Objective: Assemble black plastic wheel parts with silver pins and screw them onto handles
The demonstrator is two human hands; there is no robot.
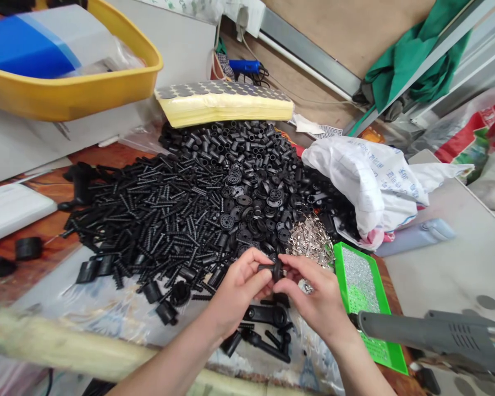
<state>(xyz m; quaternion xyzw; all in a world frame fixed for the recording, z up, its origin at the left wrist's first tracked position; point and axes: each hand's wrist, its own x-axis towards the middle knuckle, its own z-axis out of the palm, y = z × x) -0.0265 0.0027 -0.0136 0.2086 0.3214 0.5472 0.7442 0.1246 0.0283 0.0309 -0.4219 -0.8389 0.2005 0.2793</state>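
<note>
My left hand point(239, 289) and my right hand point(313, 291) meet in front of me, and the fingers of both pinch a small black plastic part point(275, 270) with a short rod sticking out to the left. Just beyond my fingers lies a large heap of black plastic parts point(190, 214): ribbed rods, short tubes and spoked discs. Loose silver metal pins point(309, 239) lie near my right fingertips. Under my wrists rest several black plastic arms point(266, 315).
A green tray of silver pins point(355, 269) lies right of my right hand, below a crumpled white bag point(363, 184). A grey glue gun point(437, 335) intrudes at lower right. A yellow basin point(70, 93) stands at upper left, with a sheet of round pads point(225, 102) behind the heap.
</note>
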